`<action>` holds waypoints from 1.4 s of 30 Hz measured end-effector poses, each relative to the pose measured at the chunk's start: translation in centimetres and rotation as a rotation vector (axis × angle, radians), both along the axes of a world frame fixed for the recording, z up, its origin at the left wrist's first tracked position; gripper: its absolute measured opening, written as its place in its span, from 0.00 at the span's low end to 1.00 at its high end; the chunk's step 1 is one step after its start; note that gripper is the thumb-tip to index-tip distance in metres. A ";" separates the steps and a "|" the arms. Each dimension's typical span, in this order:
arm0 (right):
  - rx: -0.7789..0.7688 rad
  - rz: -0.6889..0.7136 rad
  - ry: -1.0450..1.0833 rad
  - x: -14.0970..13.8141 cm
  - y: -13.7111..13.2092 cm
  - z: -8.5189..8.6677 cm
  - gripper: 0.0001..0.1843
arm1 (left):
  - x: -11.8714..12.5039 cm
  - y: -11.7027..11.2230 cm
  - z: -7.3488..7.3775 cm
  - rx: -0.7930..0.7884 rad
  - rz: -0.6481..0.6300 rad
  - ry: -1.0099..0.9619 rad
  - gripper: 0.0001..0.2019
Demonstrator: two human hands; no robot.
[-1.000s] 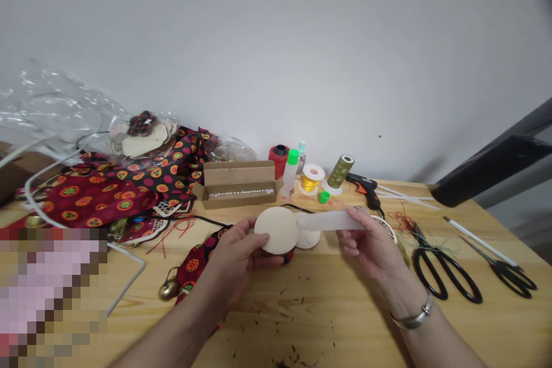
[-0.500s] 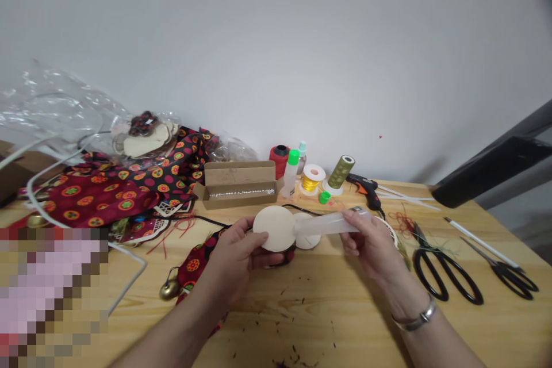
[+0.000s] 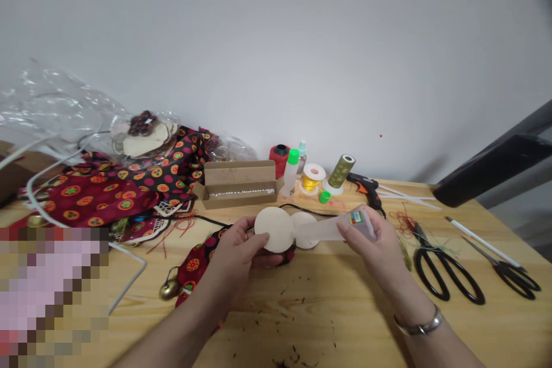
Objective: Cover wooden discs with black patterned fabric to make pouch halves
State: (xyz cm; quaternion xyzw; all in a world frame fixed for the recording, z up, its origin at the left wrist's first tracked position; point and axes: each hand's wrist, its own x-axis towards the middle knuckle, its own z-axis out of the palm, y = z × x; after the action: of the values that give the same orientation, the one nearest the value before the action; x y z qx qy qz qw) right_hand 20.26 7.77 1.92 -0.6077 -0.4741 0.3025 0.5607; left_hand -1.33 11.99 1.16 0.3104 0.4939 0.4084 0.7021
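Note:
My left hand (image 3: 239,247) grips a round cream disc (image 3: 274,230) by its left edge, thumb on top and fingers beneath. In my right hand (image 3: 373,244) is a translucent squeeze bottle (image 3: 319,230), lying nearly level with its nozzle end at the disc's right edge. A small coloured label shows on the bottle near my thumb. Behind the bottle, a second pale disc (image 3: 307,241) lies on the table, partly covered. Patterned dark red fabric (image 3: 194,264) with a brass bell (image 3: 169,288) lies beside and under my left hand.
Behind my hands stand an open cardboard box (image 3: 239,198), a green-capped bottle (image 3: 291,175), a yellow thread spool (image 3: 310,184), an olive thread cone (image 3: 342,171) and a loose green cap (image 3: 325,197). A glue gun (image 3: 366,190) and black-handled scissors (image 3: 448,276) lie right. Patterned cloth (image 3: 99,195) is heaped left.
My right hand has rolled the bottle, so its label now faces me, and has moved slightly right. The disc in my left hand has barely moved.

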 end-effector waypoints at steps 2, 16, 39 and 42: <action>0.019 -0.013 -0.023 -0.1 0.0 0.2 0.17 | 0.0 0.0 0.0 -0.003 0.004 -0.008 0.18; 0.010 0.004 -0.038 -0.8 -0.5 0.7 0.16 | 0.2 0.1 0.2 0.016 -0.009 0.035 0.14; -0.057 0.297 1.207 0.5 0.3 0.6 0.13 | -0.1 -0.1 -0.5 0.012 -0.066 -0.023 0.16; 0.054 0.214 1.192 1.2 0.3 1.2 0.11 | 0.0 0.0 -0.4 0.016 -0.065 -0.022 0.15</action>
State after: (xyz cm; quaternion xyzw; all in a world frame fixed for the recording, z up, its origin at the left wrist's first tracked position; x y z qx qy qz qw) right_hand 21.47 8.05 3.09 -0.2679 -0.1443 0.6336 0.7114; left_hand -1.31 11.97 0.75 0.3275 0.4725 0.3926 0.7179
